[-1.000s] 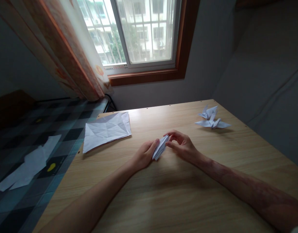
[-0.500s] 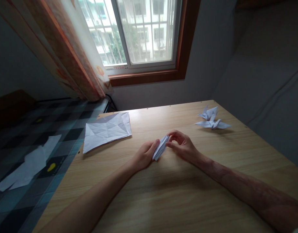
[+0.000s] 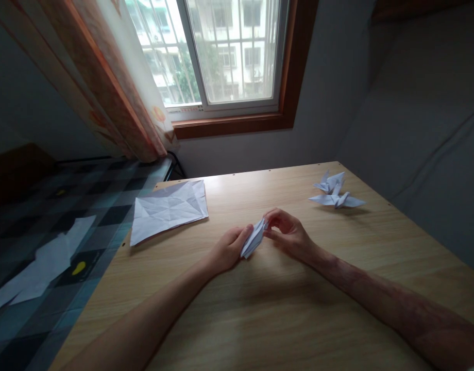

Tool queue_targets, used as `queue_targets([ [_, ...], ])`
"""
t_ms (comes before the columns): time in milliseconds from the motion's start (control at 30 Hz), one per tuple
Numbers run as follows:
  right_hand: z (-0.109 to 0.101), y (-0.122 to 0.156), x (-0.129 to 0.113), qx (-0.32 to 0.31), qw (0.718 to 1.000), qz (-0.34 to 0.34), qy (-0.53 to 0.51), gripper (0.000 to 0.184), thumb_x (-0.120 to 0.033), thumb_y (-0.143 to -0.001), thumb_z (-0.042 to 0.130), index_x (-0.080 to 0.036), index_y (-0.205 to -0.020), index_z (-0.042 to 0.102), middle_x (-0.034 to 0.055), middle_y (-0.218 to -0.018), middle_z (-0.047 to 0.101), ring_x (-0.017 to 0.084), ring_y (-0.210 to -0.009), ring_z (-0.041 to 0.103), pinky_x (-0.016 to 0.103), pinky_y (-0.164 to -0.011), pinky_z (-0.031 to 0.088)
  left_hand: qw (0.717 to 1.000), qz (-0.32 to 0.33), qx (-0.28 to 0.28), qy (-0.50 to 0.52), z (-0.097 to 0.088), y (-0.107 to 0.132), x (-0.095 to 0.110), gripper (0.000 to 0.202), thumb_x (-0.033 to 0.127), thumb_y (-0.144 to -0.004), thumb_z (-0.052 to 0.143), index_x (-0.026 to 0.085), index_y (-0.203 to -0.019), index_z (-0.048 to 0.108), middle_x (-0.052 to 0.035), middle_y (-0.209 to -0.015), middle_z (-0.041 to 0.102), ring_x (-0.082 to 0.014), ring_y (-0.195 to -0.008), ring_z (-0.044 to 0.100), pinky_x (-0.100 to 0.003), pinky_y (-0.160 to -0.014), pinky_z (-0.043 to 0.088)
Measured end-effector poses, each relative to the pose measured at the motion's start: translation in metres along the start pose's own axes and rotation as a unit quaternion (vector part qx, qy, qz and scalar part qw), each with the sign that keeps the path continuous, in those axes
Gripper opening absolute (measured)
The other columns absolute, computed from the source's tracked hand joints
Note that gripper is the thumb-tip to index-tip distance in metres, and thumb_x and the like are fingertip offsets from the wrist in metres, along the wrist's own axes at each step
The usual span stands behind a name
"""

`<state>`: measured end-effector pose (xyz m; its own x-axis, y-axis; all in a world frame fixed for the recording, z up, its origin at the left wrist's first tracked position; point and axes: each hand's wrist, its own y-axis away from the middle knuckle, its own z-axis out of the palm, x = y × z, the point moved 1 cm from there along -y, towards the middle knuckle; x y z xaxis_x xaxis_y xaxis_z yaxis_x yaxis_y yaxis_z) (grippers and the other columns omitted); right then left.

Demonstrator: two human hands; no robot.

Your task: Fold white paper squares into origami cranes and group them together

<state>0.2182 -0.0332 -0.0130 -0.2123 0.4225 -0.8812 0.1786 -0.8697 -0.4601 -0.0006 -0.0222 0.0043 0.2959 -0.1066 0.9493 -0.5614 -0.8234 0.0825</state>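
A narrow piece of folded white paper (image 3: 254,239) is held at a slant above the middle of the wooden table (image 3: 237,314). My left hand (image 3: 231,248) is closed on its left side, with the thumb lying on top and the other fingers hidden beneath. At the paper's upper right tip, my right hand (image 3: 288,232) has thumb and forefinger bent together in a pinch. Two folded paper cranes, a nearer one (image 3: 338,200) and a farther one (image 3: 329,181), rest at the back right of the table.
Creased white paper sheets (image 3: 171,208) lie at the table's back left corner. Cut white paper (image 3: 47,263) is on the checked bedspread (image 3: 101,206) to the left. Beyond the table are a barred window (image 3: 233,56) and an orange-patterned curtain (image 3: 117,103).
My right thumb and forefinger have closed in on the paper's upper tip. The paper and left hand have barely shifted, and the view has moved slightly.
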Motion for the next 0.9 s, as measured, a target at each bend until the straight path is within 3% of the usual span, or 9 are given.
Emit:
queue_targets([
  [300, 0.0004, 0.0002, -0.0007, 0.021, 0.999, 0.007, 0.026, 0.021, -0.042, -0.098, 0.084, -0.025, -0.097, 0.073, 0.0043, -0.103, 0.069, 0.021, -0.094, 0.067, 0.034, -0.086, 0.057, 0.999, -0.008, 0.0, 0.033, 0.0005, 0.0004, 0.001, 0.072, 0.081, -0.104, 0.043, 0.018, -0.075, 0.059, -0.0005, -0.061, 0.059, -0.0146, -0.058, 0.051, -0.027, -0.057, 0.039],
  [467, -0.0002, 0.0025, -0.0018, 0.02, 0.995, -0.028, 0.095, 0.013, -0.035, -0.1, 0.08, -0.025, -0.098, 0.072, 0.0049, -0.105, 0.068, 0.022, -0.1, 0.067, 0.038, -0.091, 0.057, 0.999, -0.001, 0.0, 0.045, 0.0004, 0.0, 0.0012, 0.07, 0.081, -0.104, 0.045, 0.017, -0.08, 0.061, -0.0007, -0.064, 0.061, -0.0143, -0.059, 0.052, -0.026, -0.057, 0.039],
  [667, 0.0028, 0.0024, -0.0073, 0.022, 0.988, -0.045, 0.145, 0.007, -0.029, -0.099, 0.081, -0.025, -0.102, 0.076, 0.0053, -0.11, 0.069, 0.021, -0.096, 0.067, 0.037, -0.087, 0.058, 0.999, 0.016, -0.002, 0.044, 0.0008, -0.0011, -0.0016, 0.067, 0.077, -0.107, 0.043, 0.017, -0.086, 0.063, 0.0001, -0.066, 0.061, -0.0141, -0.06, 0.051, -0.026, -0.058, 0.04],
  [900, 0.0021, 0.0023, -0.0077, 0.061, 0.977, -0.064, 0.194, 0.005, -0.03, -0.099, 0.082, -0.027, -0.102, 0.079, 0.0045, -0.106, 0.07, 0.02, -0.091, 0.067, 0.038, -0.085, 0.057, 0.999, 0.031, 0.017, 0.014, 0.001, -0.0012, -0.0005, 0.066, 0.075, -0.109, 0.041, 0.018, -0.081, 0.06, -0.0004, -0.066, 0.059, -0.0153, -0.063, 0.052, -0.027, -0.06, 0.041],
])
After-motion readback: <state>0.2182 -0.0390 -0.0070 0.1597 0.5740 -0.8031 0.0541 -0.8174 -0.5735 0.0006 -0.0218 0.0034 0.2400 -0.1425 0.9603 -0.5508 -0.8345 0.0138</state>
